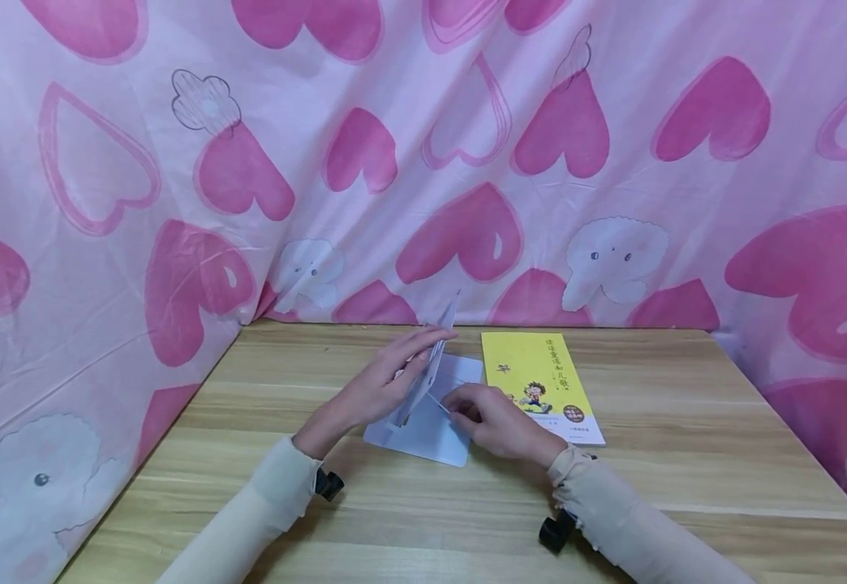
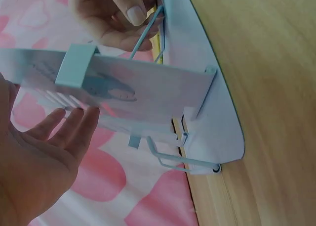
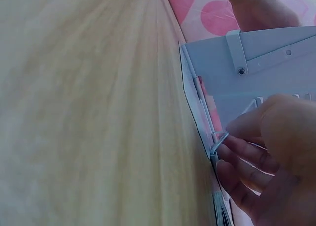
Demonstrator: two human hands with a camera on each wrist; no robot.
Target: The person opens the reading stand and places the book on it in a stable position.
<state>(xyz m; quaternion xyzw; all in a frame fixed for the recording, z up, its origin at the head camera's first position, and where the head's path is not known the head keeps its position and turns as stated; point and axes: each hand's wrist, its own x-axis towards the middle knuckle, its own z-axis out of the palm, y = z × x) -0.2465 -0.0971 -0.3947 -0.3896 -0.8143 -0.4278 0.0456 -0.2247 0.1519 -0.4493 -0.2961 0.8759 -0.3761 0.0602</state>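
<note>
A pale blue-white folding book stand rests on the table, its flat base plate [image 1: 431,442] down and its printed panel [image 2: 148,85] raised at a steep tilt. My left hand [image 1: 387,385] is at the panel's left side, fingers extended against it. The left wrist view shows these fingers [image 2: 81,129] loosely spread under a light blue clip [image 2: 76,65]. My right hand [image 1: 492,418] pinches a thin wire leg [image 3: 218,143] between thumb and fingers, beside the panel's rear face [image 3: 212,53]. Another bent wire prong [image 2: 182,159] juts from the stand's other side.
A yellow book [image 1: 526,361] with a cartoon child on its cover lies right of the stand, close to the base plate. Behind the wooden table [image 1: 686,454] hangs a pink heart-patterned cloth [image 1: 460,235], which also runs along both sides.
</note>
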